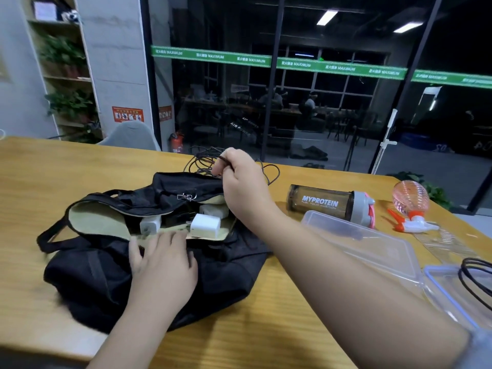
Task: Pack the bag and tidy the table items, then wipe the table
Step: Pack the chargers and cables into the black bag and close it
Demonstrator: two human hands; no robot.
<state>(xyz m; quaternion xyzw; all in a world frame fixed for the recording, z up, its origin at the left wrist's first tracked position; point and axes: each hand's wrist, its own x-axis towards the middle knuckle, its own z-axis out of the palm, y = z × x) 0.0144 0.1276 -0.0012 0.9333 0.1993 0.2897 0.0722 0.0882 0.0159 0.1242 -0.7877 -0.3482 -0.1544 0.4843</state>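
We are mid-packing: our left hand (162,265) lies flat on the open black fabric bag (149,251) already holding white chargers (205,225), our right hand (243,187) pinches a thin dark cable (274,173) at twelve o'clock, while the dark shaker bottle (324,202), pink spray bottle (411,202) and wiping remain.

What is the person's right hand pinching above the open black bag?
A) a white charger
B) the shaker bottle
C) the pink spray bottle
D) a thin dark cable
D: the right hand pinches a thin dark cable coiled behind the bag.
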